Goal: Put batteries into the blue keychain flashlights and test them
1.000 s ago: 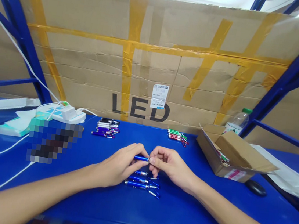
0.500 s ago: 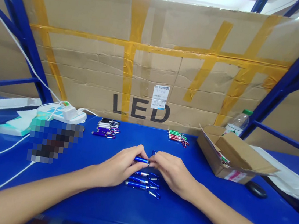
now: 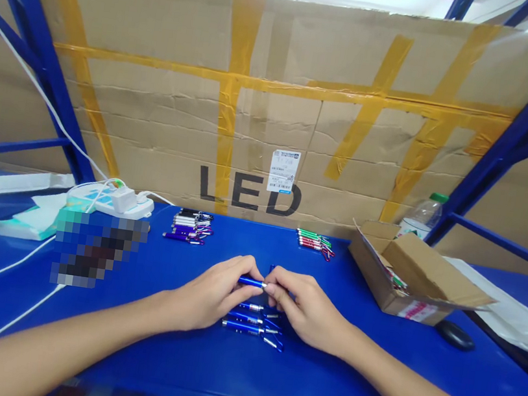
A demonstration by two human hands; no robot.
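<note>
Between both hands, above the table, is a small blue metal penlight (image 3: 251, 282). My left hand (image 3: 217, 291) is closed around its barrel, thumb and fingers pinching it. The fingertips of my right hand (image 3: 308, 306) are closed on the silver right end, and a bit of blue clip (image 3: 272, 269) shows behind them. Exactly what the right fingers grip there is partly hidden. Just below the hands lie several more blue penlights (image 3: 242, 327) in a row, their blue carabiner clips (image 3: 272, 340) pointing right.
Purple, silver and black penlights (image 3: 185, 230) lie at the back left; green and red ones (image 3: 312, 239) lie right of centre. An open cardboard box (image 3: 376, 273), a black mouse (image 3: 455, 335) and a bottle (image 3: 421, 215) are at right. A power strip (image 3: 132, 207) stands left.
My right thumb and fingers have shifted on the penlight's end, the thumb now showing over its tip. My left hand holds the barrel in nearly the same place.
</note>
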